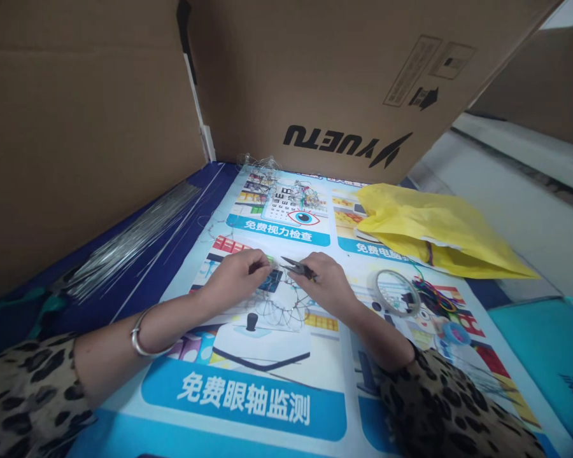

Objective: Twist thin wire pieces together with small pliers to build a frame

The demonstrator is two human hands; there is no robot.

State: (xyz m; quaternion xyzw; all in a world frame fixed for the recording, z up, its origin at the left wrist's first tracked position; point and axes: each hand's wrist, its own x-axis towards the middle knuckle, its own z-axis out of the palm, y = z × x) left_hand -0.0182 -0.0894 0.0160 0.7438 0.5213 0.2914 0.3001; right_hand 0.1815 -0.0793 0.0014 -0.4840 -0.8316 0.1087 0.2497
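Observation:
My right hand is closed around a pair of needle-nose pliers, whose pointed jaws face left and look slightly apart. Opposite them, my left hand is closed in a pinch at the end of a thin wire piece. The piece is bent into loops and hangs below both hands, over the printed sheet. The pliers' tips are close to my left fingertips; whether they touch the wire is too fine to tell. My palms hide the pliers' handles.
Straight wires lie bundled at left, near a green-handled tool. Tangled wire pieces lie farther back. At right are a yellow bag, a tape roll and coloured cords. Cardboard walls stand behind and left.

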